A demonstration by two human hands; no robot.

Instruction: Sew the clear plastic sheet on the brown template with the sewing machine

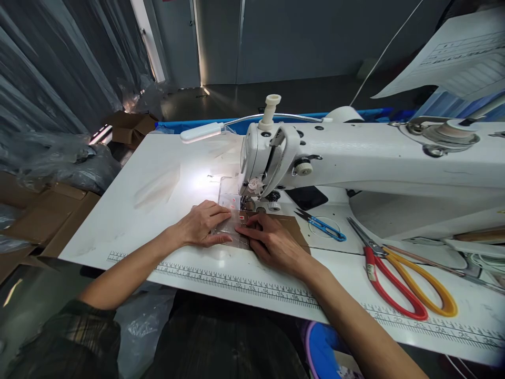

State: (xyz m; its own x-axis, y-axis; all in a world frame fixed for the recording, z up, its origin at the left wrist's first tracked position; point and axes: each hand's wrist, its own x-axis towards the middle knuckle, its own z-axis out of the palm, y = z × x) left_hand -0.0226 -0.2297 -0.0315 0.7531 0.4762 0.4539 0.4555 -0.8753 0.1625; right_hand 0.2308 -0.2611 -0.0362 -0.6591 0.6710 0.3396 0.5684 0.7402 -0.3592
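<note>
A white sewing machine [355,158] stands on a white table [158,184], its lamp lighting the needle area. A small clear plastic piece [232,226] lies on the bed just before the presser foot [248,202], beside a brown flat piece [294,229]. My left hand [203,225] lies flat on the left part of the clear piece, fingers stretched toward the foot. My right hand [272,243] rests over the brown piece, its fingertips pressing the clear piece's right edge.
Blue thread snips [321,225] lie right of my right hand. Large scissors with red and yellow handles [398,273] lie farther right. A ruler scale [236,281] runs along the table's front edge. Cardboard boxes [43,221] and plastic sheeting sit at the left.
</note>
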